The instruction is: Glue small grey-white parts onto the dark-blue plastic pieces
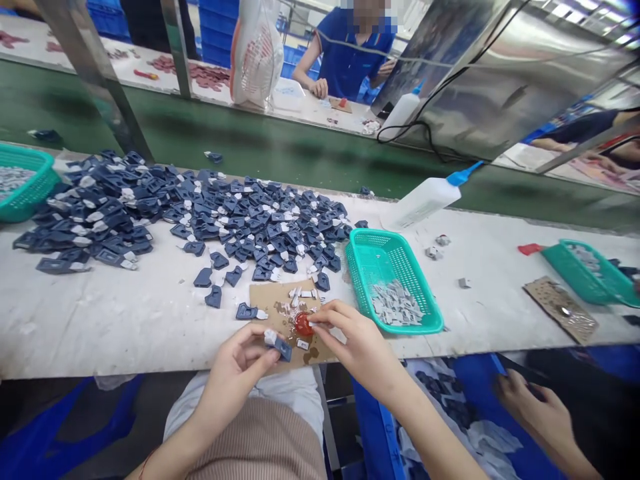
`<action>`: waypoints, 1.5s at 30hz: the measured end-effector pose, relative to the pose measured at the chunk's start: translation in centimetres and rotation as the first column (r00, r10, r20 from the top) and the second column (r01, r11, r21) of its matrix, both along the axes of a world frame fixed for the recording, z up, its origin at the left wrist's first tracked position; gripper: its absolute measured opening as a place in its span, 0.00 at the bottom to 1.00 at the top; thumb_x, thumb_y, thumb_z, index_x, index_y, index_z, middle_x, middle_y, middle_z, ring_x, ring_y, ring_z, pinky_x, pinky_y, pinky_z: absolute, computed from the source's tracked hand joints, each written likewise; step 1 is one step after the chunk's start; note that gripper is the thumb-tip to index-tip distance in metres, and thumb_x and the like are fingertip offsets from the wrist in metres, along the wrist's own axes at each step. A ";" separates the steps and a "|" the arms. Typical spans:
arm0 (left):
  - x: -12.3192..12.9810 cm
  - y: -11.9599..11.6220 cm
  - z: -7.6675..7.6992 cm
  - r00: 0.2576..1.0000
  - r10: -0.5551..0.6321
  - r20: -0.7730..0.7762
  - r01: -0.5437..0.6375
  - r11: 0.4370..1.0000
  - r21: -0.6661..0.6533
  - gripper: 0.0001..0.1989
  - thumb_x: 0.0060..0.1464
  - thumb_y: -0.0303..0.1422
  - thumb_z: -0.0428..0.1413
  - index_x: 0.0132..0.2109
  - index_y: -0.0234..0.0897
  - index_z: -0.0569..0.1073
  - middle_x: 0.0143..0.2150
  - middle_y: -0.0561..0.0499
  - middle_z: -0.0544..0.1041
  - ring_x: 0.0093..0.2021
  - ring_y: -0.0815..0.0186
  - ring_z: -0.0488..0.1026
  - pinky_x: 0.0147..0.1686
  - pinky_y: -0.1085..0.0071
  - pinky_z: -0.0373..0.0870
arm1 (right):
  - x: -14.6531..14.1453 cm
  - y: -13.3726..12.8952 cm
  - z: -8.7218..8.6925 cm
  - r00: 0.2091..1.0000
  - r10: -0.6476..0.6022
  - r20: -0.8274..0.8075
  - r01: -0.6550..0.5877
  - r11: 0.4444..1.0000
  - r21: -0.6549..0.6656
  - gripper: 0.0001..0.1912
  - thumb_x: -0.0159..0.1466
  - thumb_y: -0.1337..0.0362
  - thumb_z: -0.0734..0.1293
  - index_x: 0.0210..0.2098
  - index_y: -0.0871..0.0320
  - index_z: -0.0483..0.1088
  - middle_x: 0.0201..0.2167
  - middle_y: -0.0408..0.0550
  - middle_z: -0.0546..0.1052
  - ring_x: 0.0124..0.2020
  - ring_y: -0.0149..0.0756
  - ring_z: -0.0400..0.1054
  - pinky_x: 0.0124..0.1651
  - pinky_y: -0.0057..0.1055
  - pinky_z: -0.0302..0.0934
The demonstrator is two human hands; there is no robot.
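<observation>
Between the thumb and fingers of my left hand [239,363] is a dark blue plastic part [283,349] with a whitish piece at its upper end. My right hand [361,343] pinches a small pale piece [312,323] at the edge of a small red dish [301,325]. Under the dish lies a piece of brown cardboard [265,295], stained wet in spots. Several small white pieces [303,293] rest on its far part, and one grey-white piece [303,344] lies nearer me. Just left of the cardboard's middle is another blue part [247,311].
A large pile of blue parts [240,220] spreads across the bench's left and middle. A green basket [434,327] of grey pieces stands to the right, behind it a tilted white bottle [427,200]. At lower right, a co-worker's hand [537,407] is over a blue crate [375,420].
</observation>
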State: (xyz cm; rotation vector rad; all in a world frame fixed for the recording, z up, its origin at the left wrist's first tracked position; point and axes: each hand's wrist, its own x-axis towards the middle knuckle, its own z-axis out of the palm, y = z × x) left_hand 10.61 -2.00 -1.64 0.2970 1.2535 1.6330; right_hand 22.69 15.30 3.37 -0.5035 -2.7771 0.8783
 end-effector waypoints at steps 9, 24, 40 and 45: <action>0.0 0.3 0.1 1.000 0.014 -0.018 -0.014 1.000 0.023 0.08 0.53 0.33 0.61 0.39 0.37 0.72 0.41 0.50 0.80 0.40 0.68 0.78 0.41 0.76 0.72 | -0.4 -0.2 -0.2 1.000 -0.009 0.028 0.007 0.997 0.071 0.08 0.66 0.71 0.62 0.36 0.58 0.73 0.33 0.50 0.74 0.36 0.38 0.72 0.39 0.34 0.68; 0.3 0.9 0.2 0.998 -0.004 -0.064 0.004 1.000 0.010 0.07 0.52 0.30 0.60 0.40 0.37 0.73 0.42 0.49 0.80 0.43 0.66 0.78 0.45 0.74 0.72 | -0.5 -0.6 -0.1 0.998 -0.034 0.055 0.029 0.997 0.077 0.08 0.66 0.71 0.61 0.34 0.58 0.71 0.33 0.50 0.73 0.36 0.39 0.71 0.39 0.34 0.68; 0.2 1.8 1.5 1.000 0.000 -0.029 0.001 0.998 0.063 0.08 0.51 0.31 0.62 0.38 0.36 0.72 0.40 0.48 0.81 0.42 0.64 0.79 0.43 0.72 0.74 | 0.3 -0.4 1.2 0.913 -0.406 0.048 0.325 0.649 -0.688 0.09 0.55 0.59 0.73 0.33 0.56 0.78 0.37 0.48 0.81 0.40 0.39 0.75 0.45 0.34 0.68; 0.5 2.4 2.7 1.000 -0.007 -0.003 0.008 0.993 0.117 0.10 0.49 0.32 0.63 0.38 0.35 0.72 0.38 0.47 0.81 0.40 0.63 0.79 0.42 0.71 0.75 | 0.6 -1.8 1.5 0.878 -0.469 0.096 0.298 0.380 -0.875 0.11 0.50 0.58 0.77 0.31 0.55 0.79 0.35 0.48 0.82 0.36 0.36 0.75 0.43 0.33 0.69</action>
